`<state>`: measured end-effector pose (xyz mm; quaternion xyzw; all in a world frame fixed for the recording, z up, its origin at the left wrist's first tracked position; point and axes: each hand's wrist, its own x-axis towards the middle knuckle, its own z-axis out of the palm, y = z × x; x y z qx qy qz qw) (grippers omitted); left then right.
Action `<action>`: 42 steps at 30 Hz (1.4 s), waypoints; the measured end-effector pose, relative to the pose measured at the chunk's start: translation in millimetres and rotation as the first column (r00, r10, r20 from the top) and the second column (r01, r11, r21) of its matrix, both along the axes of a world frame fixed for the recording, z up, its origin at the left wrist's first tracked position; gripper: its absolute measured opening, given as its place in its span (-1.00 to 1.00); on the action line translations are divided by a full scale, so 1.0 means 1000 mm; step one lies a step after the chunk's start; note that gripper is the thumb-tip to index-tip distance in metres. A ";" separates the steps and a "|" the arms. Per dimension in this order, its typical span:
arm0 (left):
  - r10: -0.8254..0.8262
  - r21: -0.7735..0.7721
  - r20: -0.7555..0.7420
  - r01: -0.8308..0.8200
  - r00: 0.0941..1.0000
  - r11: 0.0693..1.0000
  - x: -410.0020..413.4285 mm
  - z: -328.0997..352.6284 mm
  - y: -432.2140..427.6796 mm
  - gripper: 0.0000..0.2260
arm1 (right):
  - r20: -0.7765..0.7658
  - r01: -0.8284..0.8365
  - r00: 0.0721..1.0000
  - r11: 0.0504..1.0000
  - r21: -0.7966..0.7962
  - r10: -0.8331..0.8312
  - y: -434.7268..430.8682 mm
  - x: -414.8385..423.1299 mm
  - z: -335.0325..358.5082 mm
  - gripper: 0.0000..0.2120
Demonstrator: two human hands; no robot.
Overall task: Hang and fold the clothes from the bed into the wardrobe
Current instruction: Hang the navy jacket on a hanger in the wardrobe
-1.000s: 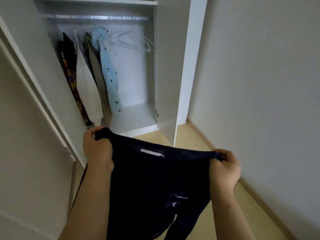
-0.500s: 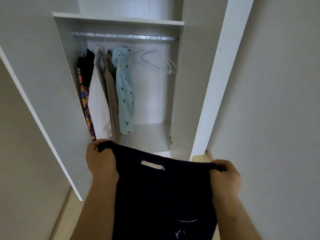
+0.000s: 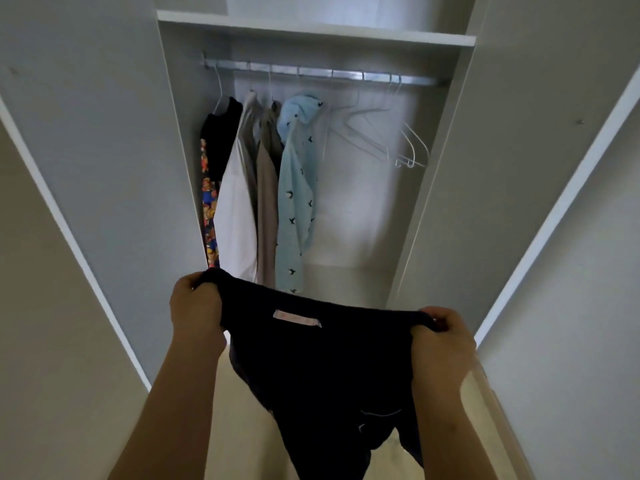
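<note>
While both hands, left hand (image 3: 195, 306) and right hand (image 3: 441, 336), clutch its top edge, the dark garment (image 3: 322, 368) sags, soft and light; hold it there.

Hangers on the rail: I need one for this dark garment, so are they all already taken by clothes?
No, several bare white hangers hang on the rail to the right of the light blue garment.

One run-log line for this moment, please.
stage: dark garment held spread before wardrobe | left hand: grips top corner | right hand: grips other corner | rail: hung clothes left, empty hangers right
</note>
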<state>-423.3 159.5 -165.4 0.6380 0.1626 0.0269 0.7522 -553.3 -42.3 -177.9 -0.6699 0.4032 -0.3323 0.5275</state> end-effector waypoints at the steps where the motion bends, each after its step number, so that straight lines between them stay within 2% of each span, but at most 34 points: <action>1: -0.025 -0.029 -0.003 0.025 1.000 0.999 0.021 0.005 -0.006 -0.77 | 0.016 0.007 1.000 1.000 -0.001 -0.007 -0.003 0.023 0.001 -0.72; 5: -0.089 -0.126 -0.021 0.086 0.996 0.988 0.107 0.036 -0.027 -0.68 | 0.099 0.028 0.995 0.999 0.015 -0.030 -0.019 0.125 0.018 -0.68; 9: -0.224 -0.298 -0.028 0.206 0.974 0.932 0.177 0.054 -0.037 -0.82 | 0.111 0.033 0.993 0.999 0.012 -0.034 -0.033 0.201 0.024 -0.67; 10: -0.237 -0.345 -0.042 0.209 0.970 0.915 0.190 0.057 -0.042 -0.81 | 0.098 0.026 0.995 1.000 0.011 -0.027 -0.037 0.214 0.020 -0.67; 12: -0.220 -0.374 -0.066 0.180 0.973 0.910 0.214 0.064 -0.055 -0.78 | 0.063 0.000 0.998 1.000 0.017 -0.001 -0.044 0.236 0.013 -0.66; 14: -0.182 -0.380 -0.049 0.150 0.982 0.913 0.236 0.072 -0.068 -0.67 | 0.044 -0.015 0.999 1.000 0.011 0.014 -0.048 0.258 0.009 -0.65; 17: -0.178 -0.461 -0.070 0.127 0.981 0.878 0.265 0.086 -0.083 -0.61 | 0.040 -0.048 0.998 0.998 -0.048 0.050 -0.052 0.294 0.012 -0.64; 22: -0.044 -0.517 -0.013 0.031 0.999 0.856 0.312 0.102 -0.103 -0.66 | 0.101 -0.233 0.968 0.973 0.005 0.231 -0.068 0.362 0.016 -0.75; 24: -0.124 -0.586 0.020 0.112 0.992 0.802 0.329 0.103 -0.113 -0.74 | 0.169 -0.296 0.942 0.955 0.013 0.290 -0.081 0.393 0.022 -0.81; 25: -0.143 -0.617 0.049 0.143 0.988 0.774 0.339 0.102 -0.121 -0.69 | 0.203 -0.310 0.931 0.951 -0.002 0.304 -0.090 0.409 0.027 -0.82; 27: -0.148 -0.608 0.041 0.142 0.988 0.781 0.360 0.103 -0.137 -0.53 | 0.242 -0.327 0.913 0.944 -0.043 0.327 -0.111 0.441 0.037 -0.83; 28: -0.128 -0.588 0.026 0.119 0.991 0.800 0.370 0.104 -0.146 -0.54 | 0.253 -0.332 0.907 0.941 -0.057 0.336 -0.123 0.455 0.043 -0.84; 31: -0.046 -0.594 -0.018 0.026 0.999 0.804 0.395 0.119 -0.169 -0.77 | 0.255 -0.360 0.893 0.929 -0.087 0.370 -0.154 0.501 0.053 -0.84; 32: -0.009 -0.591 -0.046 -0.020 0.999 0.807 0.405 0.121 -0.174 -0.78 | 0.237 -0.387 0.886 0.918 -0.092 0.397 -0.161 0.516 0.055 -0.83; 34: 0.055 -0.606 -0.102 -0.106 0.993 0.788 0.419 0.122 -0.180 -0.67 | 0.179 -0.458 0.868 0.886 -0.075 0.464 -0.169 0.545 0.057 -0.75; 37: 0.086 -0.631 -0.122 -0.144 0.989 0.762 0.436 0.121 -0.188 -0.61 | 0.093 -0.546 0.834 0.838 0.007 0.543 -0.176 0.588 0.056 -0.37; 39: 0.089 -0.630 -0.129 -0.151 0.988 0.762 0.444 0.119 -0.194 -0.64 | 0.058 -0.590 0.808 0.806 0.050 0.587 -0.178 0.611 0.053 -0.20; 42: 0.098 -0.627 -0.139 -0.164 0.985 0.762 0.458 0.119 -0.205 -0.66 | 0.053 -0.636 0.772 0.768 0.074 0.634 -0.181 0.634 0.051 -0.21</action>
